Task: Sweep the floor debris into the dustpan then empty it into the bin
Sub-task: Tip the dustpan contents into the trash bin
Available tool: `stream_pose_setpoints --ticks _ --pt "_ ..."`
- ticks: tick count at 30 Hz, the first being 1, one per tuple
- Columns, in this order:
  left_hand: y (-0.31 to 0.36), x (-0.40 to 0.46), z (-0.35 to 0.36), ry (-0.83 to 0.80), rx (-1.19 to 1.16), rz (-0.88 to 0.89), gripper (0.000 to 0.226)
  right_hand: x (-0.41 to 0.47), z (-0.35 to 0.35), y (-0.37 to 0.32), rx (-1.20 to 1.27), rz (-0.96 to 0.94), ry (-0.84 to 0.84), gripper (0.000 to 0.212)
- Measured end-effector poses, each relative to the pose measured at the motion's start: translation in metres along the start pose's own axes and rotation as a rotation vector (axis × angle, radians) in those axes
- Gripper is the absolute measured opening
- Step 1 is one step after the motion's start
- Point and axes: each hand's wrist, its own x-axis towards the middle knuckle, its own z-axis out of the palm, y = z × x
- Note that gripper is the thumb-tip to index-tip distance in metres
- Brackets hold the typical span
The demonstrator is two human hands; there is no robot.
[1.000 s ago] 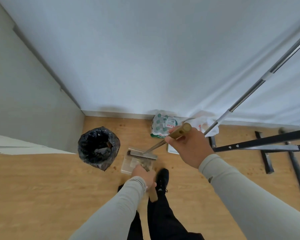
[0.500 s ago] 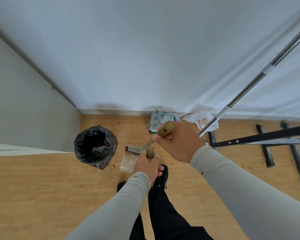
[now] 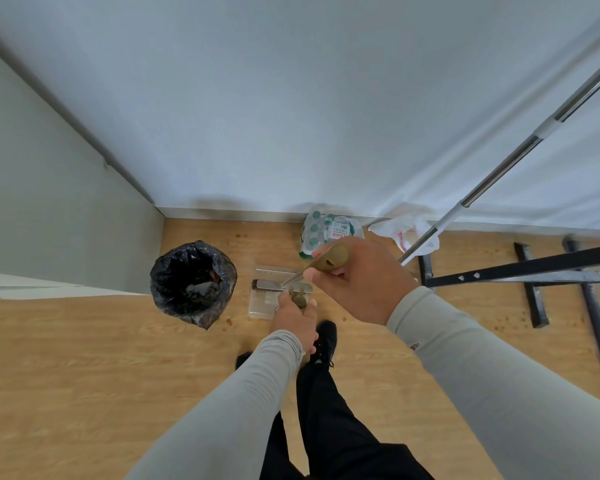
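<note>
Head view: right hand (image 3: 361, 278) curled around broom handle (image 3: 329, 259), left hand (image 3: 295, 317) gripping dustpan handle (image 3: 299, 299).

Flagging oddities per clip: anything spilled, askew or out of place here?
Small brown specks lie scattered on the wooden floor beside the black-bagged bin, outside the clear dustpan. A crumpled white plastic bag lies against the wall.

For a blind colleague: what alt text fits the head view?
Seen from above, a person's right hand grips a broom handle while the left hand holds a dustpan on a wooden floor, beside a black-lined bin.
</note>
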Motion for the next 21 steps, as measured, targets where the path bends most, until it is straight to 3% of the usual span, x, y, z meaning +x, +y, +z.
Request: stream_pose_setpoints --ticks 6,11,16,21 --pt "-0.003 0.006 0.003 -0.02 0.053 0.038 0.067 -0.009 -0.003 -0.006 -0.008 -0.042 -0.06 0.03" --pt "-0.007 0.018 0.008 -0.018 0.008 -0.068 0.054 -0.018 0.0 -0.013 -0.053 -0.113 -0.091 0.025" --pt "-0.013 0.027 0.005 -0.056 0.09 0.014 0.042 -0.02 0.002 -0.015 -0.048 -0.169 -0.114 0.02" --pt "-0.011 0.025 0.01 0.043 -0.005 0.017 0.03 -0.017 0.005 -0.01 -0.087 -0.135 -0.131 0.03"
